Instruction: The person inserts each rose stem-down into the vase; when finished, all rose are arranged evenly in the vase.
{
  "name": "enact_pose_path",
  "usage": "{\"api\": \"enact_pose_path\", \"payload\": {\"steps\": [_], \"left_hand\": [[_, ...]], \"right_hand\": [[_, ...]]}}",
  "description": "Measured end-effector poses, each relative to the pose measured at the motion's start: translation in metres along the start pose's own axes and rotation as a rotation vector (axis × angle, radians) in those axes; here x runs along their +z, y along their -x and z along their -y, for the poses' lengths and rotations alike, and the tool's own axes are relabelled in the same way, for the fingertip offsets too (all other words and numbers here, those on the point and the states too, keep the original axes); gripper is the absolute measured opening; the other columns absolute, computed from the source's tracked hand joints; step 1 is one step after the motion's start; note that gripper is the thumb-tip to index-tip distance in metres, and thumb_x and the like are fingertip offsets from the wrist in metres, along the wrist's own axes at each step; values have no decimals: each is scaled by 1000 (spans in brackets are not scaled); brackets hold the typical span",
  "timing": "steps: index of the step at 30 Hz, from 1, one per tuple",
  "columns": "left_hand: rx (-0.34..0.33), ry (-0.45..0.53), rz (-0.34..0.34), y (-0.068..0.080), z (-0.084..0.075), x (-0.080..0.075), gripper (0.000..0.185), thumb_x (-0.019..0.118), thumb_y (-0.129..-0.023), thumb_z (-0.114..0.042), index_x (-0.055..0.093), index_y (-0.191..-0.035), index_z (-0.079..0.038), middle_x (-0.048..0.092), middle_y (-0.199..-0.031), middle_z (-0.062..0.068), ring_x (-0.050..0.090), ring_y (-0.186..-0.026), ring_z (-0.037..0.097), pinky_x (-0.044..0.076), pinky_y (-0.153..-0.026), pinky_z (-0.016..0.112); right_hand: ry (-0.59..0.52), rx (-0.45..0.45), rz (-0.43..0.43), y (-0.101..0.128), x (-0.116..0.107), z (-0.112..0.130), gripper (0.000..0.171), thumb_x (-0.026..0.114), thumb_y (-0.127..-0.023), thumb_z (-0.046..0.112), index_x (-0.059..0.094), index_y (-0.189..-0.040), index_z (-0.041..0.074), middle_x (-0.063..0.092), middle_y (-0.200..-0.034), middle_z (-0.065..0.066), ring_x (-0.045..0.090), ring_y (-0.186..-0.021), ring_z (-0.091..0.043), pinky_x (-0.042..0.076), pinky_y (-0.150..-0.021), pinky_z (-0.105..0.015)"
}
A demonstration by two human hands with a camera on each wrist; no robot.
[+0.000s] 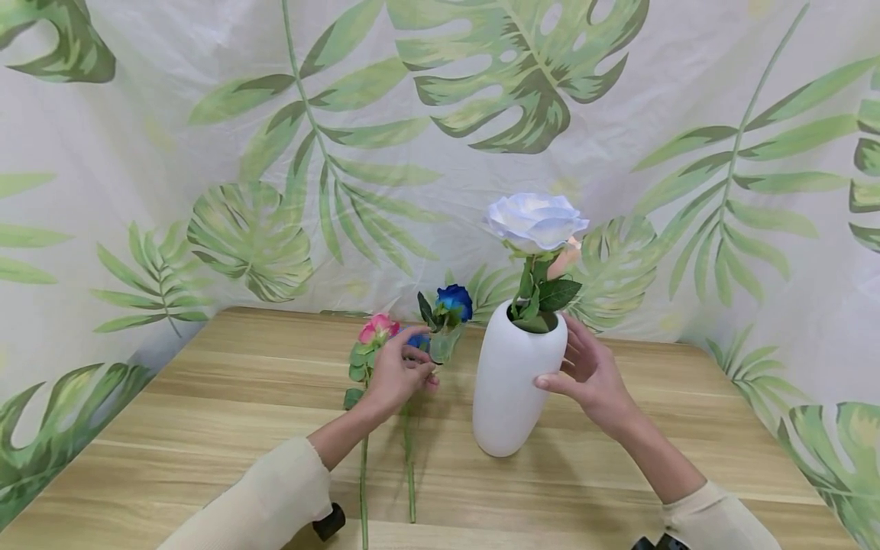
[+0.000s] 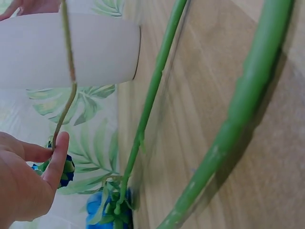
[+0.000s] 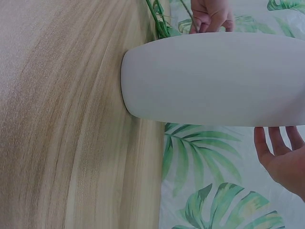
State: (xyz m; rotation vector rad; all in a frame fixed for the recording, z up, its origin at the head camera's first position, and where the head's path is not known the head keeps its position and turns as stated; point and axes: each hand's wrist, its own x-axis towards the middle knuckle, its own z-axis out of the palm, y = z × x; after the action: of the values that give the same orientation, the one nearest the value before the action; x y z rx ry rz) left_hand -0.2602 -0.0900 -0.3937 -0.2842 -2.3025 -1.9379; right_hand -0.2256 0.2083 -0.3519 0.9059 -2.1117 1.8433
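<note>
A dark blue artificial rose (image 1: 454, 301) is raised off the table left of a tall white vase (image 1: 514, 389). My left hand (image 1: 397, 376) pinches its thin stem (image 2: 68, 107) between thumb and fingers, the bloom partly behind the hand in the left wrist view. The vase stands on the table, holding a large pale bluish-white rose (image 1: 536, 221) and a peach flower (image 1: 565, 260) mostly hidden behind it. My right hand (image 1: 596, 382) holds the vase's right side, thumb in front and fingers behind; in the right wrist view, fingertips (image 3: 261, 136) meet its wall.
Left of the vase, a pink rose (image 1: 378, 328) and another blue rose (image 2: 97, 212) lie on the wooden table (image 1: 206, 428), their long green stems (image 1: 410, 473) pointing toward me. A leaf-patterned cloth (image 1: 357, 168) hangs behind the table's back edge.
</note>
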Motion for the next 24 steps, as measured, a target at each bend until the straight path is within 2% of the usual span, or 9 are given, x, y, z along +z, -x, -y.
{"api": "enact_pose_path", "payload": {"steps": [4, 9, 18, 21, 24], "left_hand": [[13, 50, 15, 2, -4, -2, 58, 60, -91, 22, 52, -143, -1, 63, -95, 24, 74, -71, 35, 66, -70, 53], [-4, 88, 17, 4, -6, -5, 54, 58, -94, 21, 53, -143, -2, 61, -98, 23, 76, -73, 34, 67, -71, 43], [34, 89, 29, 6, -4, -9, 45, 57, -97, 17, 60, -139, 0, 57, -105, 23, 77, -79, 32, 66, -73, 37], [61, 152, 25, 5, -3, -11, 42, 56, -98, 17, 59, -138, 4, 56, -105, 24, 77, -82, 34, 66, -76, 38], [72, 266, 11, 4, -3, -13, 39, 55, -99, 17, 57, -137, 10, 54, -103, 24, 77, -82, 30, 66, -79, 37]], "right_hand": [[1, 6, 0, 0, 0, 1, 82, 75, -83, -12, 45, -155, 9, 62, -140, 8, 63, -121, -13, 55, -98, -24], [5, 7, 1, 1, 0, 1, 82, 75, -83, -12, 44, -156, 8, 62, -140, 8, 63, -120, -13, 55, -98, -24], [8, 13, 0, 1, 0, 1, 81, 75, -83, -12, 44, -155, 7, 62, -140, 7, 64, -119, -14, 56, -96, -24], [13, 22, -1, 1, 0, 2, 81, 76, -83, -11, 43, -156, 6, 62, -140, 8, 64, -120, -13, 56, -97, -24], [13, 27, -2, 1, 0, 2, 82, 76, -83, -11, 43, -156, 6, 62, -140, 8, 63, -120, -13, 55, -97, -23]]}}
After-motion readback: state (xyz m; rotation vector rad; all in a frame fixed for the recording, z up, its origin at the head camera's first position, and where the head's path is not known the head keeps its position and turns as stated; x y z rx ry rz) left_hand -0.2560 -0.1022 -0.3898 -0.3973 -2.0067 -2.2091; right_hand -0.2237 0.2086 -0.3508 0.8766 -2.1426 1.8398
